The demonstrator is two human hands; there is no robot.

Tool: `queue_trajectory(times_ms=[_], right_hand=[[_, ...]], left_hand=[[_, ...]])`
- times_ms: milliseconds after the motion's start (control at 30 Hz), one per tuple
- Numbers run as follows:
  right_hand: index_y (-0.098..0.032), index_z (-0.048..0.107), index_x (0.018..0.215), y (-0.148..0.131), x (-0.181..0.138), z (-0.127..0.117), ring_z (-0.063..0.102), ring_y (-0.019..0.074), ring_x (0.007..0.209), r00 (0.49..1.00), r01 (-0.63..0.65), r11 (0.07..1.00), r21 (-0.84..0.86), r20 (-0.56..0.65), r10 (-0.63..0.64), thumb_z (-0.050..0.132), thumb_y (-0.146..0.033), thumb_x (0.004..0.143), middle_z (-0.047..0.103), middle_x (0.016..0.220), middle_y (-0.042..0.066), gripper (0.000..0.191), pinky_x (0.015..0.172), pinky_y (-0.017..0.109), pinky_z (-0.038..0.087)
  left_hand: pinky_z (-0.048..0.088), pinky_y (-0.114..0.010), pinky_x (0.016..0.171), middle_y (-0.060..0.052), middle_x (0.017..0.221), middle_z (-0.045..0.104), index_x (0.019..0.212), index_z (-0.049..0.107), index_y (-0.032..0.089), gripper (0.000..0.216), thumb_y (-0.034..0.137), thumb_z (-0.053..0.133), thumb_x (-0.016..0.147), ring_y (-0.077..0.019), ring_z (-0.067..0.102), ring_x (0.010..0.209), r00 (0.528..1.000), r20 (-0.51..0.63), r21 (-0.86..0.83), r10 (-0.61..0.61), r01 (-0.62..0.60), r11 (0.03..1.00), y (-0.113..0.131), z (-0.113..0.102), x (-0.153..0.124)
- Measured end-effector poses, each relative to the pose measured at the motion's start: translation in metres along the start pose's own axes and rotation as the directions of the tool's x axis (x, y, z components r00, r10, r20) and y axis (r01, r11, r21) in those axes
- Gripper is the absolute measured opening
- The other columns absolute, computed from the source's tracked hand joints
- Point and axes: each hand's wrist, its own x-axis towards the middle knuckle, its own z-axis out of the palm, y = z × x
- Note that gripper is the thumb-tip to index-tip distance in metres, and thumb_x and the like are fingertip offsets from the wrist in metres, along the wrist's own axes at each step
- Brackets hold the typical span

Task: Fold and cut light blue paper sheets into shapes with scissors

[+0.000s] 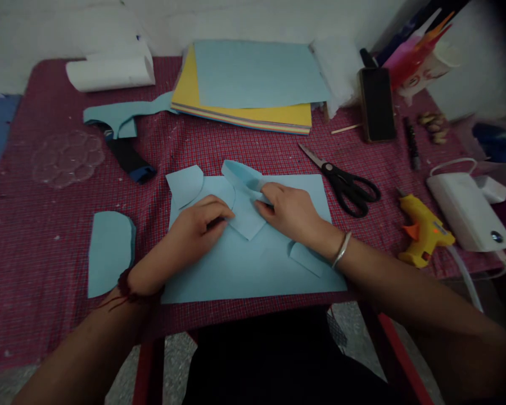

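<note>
My left hand [200,230] is closed, with thumb and fingertips pinched at the left edge of a light-blue cut craft-sheet piece [248,222] with a pointed lower corner. My right hand [289,211] is closed on the curled part [240,174] of that light-blue material, which stands up in a loop beside its fingertips. Beneath both hands lies a large light-blue craft sheet [253,275]. A round-edged offcut [185,184] rests on its upper left corner, and a small cut flap [307,259] shows under my right wrist. Whether the curl and the pointed piece are joined is unclear.
Black-handled scissors [348,188] lie open to the right, near a yellow glue gun [424,230] and a white device [468,211]. Rounded blue pieces [109,253] lie left. Behind are stacked coloured sheets [257,76], a white roll [109,73] and a phone [377,104].
</note>
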Motion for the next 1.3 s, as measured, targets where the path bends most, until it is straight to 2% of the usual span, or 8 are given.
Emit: queue_trajectory(times_ms=[200,333,500,633,733,833,967,1300], right_hand=[[-0.017,0.058,0.087,-0.001,0.000,0.000,0.062,0.0195,0.073,1.000,-0.005,1.000,-0.007,0.004,0.005,0.051,-0.029,0.090,0.069,0.086,0.005,0.014,0.056,0.029,0.028],[-0.017,0.058,0.088,-0.001,0.000,0.000,0.061,0.0191,0.072,1.000,-0.015,1.000,-0.008,0.017,0.016,0.048,-0.030,0.091,0.069,0.086,0.005,0.016,0.056,0.029,0.027],[-0.017,0.058,0.088,-0.001,0.000,-0.001,0.061,0.0191,0.071,1.000,-0.014,1.000,-0.009,0.013,0.014,0.048,-0.030,0.091,0.069,0.085,0.006,0.017,0.056,0.029,0.027],[-0.018,0.058,0.089,-0.001,0.000,-0.001,0.062,0.0196,0.073,1.000,-0.021,1.000,-0.002,0.020,0.021,0.047,-0.030,0.091,0.069,0.086,0.006,0.017,0.057,0.029,0.029],[-0.018,0.058,0.090,-0.002,0.000,-0.002,0.062,0.0204,0.075,0.999,-0.031,1.000,0.004,0.027,0.031,0.047,-0.030,0.091,0.070,0.089,0.006,0.017,0.058,0.029,0.030],[-0.017,0.058,0.093,-0.002,0.001,-0.005,0.063,0.0212,0.076,0.997,-0.059,0.998,0.010,0.047,0.058,0.048,-0.031,0.091,0.070,0.090,0.007,0.017,0.058,0.030,0.032],[-0.016,0.055,0.106,0.000,0.000,-0.008,0.065,0.0228,0.079,0.993,-0.111,0.993,0.033,0.040,0.110,0.053,-0.032,0.089,0.071,0.095,0.007,0.023,0.059,0.030,0.035],[-0.019,0.053,0.117,0.010,-0.001,-0.007,0.065,0.0207,0.077,0.985,-0.172,0.979,0.108,0.003,0.173,0.055,-0.029,0.087,0.072,0.096,0.005,0.031,0.061,0.028,0.038]], left_hand=[[0.048,-0.030,0.082,-0.004,0.091,0.061,0.094,0.063,0.015,0.026,0.008,0.039,0.086,-0.0144,0.058,0.089,0.999,-0.011,-0.064,-0.048,0.047,0.997,0.003,-0.002,-0.001],[0.049,-0.030,0.082,-0.004,0.095,0.061,0.090,0.063,0.016,0.022,0.007,0.044,0.085,-0.0145,0.059,0.090,1.000,-0.011,0.010,0.024,-0.024,1.000,0.002,0.001,-0.003],[0.049,-0.036,0.086,-0.009,0.105,0.061,0.087,0.065,0.015,0.020,0.006,0.048,0.083,-0.0200,0.057,0.097,0.987,0.000,0.303,0.162,-0.154,0.940,0.005,0.010,-0.010],[0.050,-0.044,0.086,-0.016,0.108,0.063,0.091,0.066,0.011,0.021,0.008,0.046,0.087,-0.0277,0.056,0.102,0.981,0.062,0.616,0.181,-0.181,0.767,0.023,0.022,-0.018],[0.053,-0.042,0.079,-0.018,0.099,0.065,0.110,0.063,0.006,0.030,0.007,0.042,0.089,-0.0274,0.061,0.092,0.975,0.094,0.708,0.202,-0.208,0.674,0.035,0.028,-0.023],[0.055,-0.042,0.078,-0.020,0.106,0.064,0.130,0.052,0.011,0.042,0.008,0.042,0.090,-0.0291,0.062,0.096,0.973,0.123,0.749,0.195,-0.220,0.625,0.042,0.031,-0.027],[0.055,-0.045,0.082,-0.022,0.117,0.060,0.134,0.050,0.019,0.047,0.007,0.045,0.088,-0.0325,0.060,0.108,0.976,0.165,0.755,0.143,-0.218,0.619,0.045,0.033,-0.033],[0.057,-0.044,0.081,-0.023,0.115,0.061,0.133,0.050,0.010,0.050,0.002,0.047,0.084,-0.0335,0.061,0.107,0.982,0.144,0.761,0.124,-0.190,0.621,0.043,0.036,-0.031]])
